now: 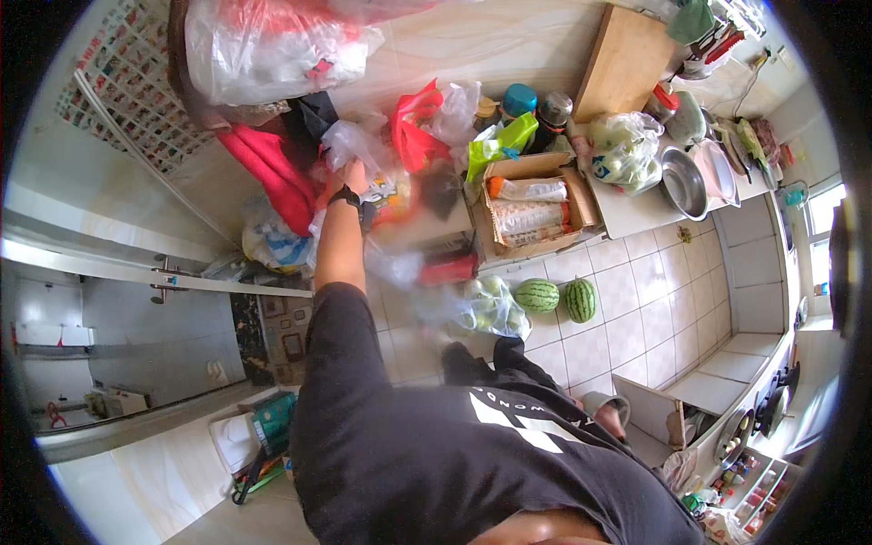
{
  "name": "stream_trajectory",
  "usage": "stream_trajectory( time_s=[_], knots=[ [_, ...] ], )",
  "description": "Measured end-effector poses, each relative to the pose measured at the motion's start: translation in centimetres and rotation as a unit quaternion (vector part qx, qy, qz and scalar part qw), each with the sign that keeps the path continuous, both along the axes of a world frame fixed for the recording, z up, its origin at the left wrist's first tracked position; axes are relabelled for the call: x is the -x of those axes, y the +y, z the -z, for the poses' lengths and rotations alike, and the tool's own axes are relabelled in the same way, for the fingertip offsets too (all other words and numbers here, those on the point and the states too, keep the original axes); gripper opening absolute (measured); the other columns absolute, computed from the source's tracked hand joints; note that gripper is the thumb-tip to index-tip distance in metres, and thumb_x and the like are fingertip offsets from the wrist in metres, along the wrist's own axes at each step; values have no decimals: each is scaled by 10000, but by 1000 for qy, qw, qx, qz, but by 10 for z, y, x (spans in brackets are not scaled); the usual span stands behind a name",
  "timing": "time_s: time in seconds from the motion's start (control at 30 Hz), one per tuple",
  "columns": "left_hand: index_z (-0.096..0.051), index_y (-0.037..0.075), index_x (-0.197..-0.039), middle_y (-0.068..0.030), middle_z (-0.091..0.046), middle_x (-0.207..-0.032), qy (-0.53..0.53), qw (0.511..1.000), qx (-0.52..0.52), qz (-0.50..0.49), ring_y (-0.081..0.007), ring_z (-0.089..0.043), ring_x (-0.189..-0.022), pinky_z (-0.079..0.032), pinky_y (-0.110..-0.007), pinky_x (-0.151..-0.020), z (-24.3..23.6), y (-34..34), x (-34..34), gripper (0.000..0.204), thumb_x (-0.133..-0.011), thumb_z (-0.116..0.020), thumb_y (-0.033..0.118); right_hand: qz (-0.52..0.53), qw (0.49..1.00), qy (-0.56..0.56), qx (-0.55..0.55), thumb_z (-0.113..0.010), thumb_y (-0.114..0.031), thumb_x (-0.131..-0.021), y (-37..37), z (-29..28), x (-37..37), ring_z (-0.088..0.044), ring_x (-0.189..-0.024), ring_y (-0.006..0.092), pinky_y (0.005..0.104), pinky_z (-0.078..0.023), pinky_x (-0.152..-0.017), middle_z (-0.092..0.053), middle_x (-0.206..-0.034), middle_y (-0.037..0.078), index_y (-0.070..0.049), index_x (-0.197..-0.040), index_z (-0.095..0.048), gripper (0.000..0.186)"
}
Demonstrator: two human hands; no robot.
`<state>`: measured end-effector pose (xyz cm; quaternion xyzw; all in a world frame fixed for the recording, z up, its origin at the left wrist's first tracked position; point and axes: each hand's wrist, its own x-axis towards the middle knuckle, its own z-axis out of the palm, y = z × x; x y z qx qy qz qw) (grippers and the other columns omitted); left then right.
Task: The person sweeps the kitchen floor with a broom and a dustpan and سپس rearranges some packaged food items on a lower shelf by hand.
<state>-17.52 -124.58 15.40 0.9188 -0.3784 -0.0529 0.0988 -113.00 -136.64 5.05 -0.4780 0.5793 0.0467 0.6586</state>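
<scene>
My left hand (351,174), with a dark band (350,198) on its wrist, reaches in among plastic bags by the wall. A thin translucent bag (350,141) is against the hand and hides most of its fingers, so its grip does not show. Just right of it are a clear bag with yellow and orange contents (392,195), partly smeared by motion, and a bright red bag (418,127). A crimson cloth (268,173) hangs to the left of the wrist. Below my forearm, more clear plastic (395,265) is blurred. My right hand is out of view.
Two watermelons (537,295) and a bag of pale green round produce (491,307) lie on the tiled floor near my feet. An open cardboard box (581,195) holds wrapped packs. A counter (627,213) carries a steel basin (683,183). A door (136,272) stands at left.
</scene>
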Motion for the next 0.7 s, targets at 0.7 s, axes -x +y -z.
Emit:
stream_trajectory(
  time_s=[0.7],
  knots=[
    [-566, 12, -1014, -190, -602, -1032, 89, 978, 93, -162, -388, -568, -949, -470, -458, -807, 16, 105, 220, 313, -715, -572, 103, -91, 995, -19, 32, -501, -137, -869, -75, -38, -196, -645, -773, 221, 299, -519, -604, -642, -969, 143, -30, -1213, -479, 361]
  ],
)
